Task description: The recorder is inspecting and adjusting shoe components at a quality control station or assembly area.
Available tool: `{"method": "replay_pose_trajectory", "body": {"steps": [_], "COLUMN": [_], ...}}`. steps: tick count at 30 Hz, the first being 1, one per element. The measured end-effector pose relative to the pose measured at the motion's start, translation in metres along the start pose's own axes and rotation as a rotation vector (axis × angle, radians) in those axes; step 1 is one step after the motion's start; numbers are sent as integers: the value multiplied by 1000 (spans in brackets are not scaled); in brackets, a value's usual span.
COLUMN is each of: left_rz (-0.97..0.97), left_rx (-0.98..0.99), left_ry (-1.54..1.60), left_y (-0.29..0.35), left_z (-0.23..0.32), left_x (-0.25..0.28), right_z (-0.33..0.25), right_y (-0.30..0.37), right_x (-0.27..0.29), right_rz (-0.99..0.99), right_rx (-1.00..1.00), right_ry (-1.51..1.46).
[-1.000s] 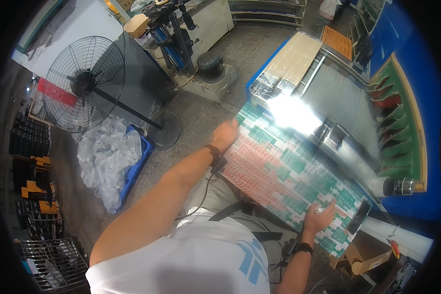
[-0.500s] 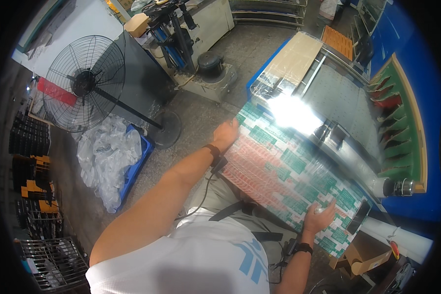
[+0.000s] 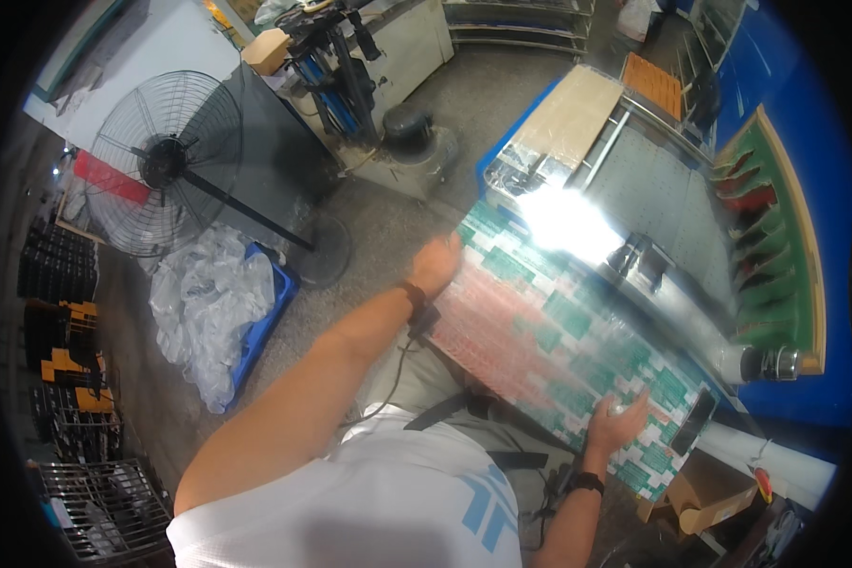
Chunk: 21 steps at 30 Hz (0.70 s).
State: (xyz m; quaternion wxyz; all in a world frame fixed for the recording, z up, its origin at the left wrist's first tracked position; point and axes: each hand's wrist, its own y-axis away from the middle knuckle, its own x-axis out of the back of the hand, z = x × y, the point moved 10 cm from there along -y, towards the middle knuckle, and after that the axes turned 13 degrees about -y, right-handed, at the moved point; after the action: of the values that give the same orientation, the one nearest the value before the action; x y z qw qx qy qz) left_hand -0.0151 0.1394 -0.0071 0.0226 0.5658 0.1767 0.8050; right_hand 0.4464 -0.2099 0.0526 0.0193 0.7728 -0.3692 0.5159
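A long flat surface (image 3: 549,327), patterned in green, white and red and glossy on top, slopes across in front of me beside the machine's metal roller. At its left edge rests my left hand (image 3: 434,264), with fingers curled in at the rim; what they hold is hidden. My right hand (image 3: 616,423) lies on the near right part of the surface, fingers stretched out toward the roller. A small pale spot shows by its thumb, too small to name. Close to the right hand, a dark flat rectangle (image 3: 694,422) sits at the surface's right end.
The machine (image 3: 663,180) has a blue side and a bright glare near its roller (image 3: 672,293). To the left stand a black floor fan (image 3: 164,161) and a blue tray (image 3: 267,317) heaped with crumpled clear plastic (image 3: 208,303). An open cardboard box (image 3: 715,497) is at lower right.
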Motion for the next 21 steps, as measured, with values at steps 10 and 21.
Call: {"method": "replay_pose_trajectory", "body": {"steps": [10,21], "left_rz": [35,46], "left_rx": [-2,0], "left_ry": [49,26], "left_y": [2,6], "left_z": [0,4], "left_x": [4,10], "right_z": [5,2], "right_y": [3,2], "right_x": [-4,-3], "right_rz": [-17,-8], "right_rx": [-29,11], "right_ry": [-13,-4]}}
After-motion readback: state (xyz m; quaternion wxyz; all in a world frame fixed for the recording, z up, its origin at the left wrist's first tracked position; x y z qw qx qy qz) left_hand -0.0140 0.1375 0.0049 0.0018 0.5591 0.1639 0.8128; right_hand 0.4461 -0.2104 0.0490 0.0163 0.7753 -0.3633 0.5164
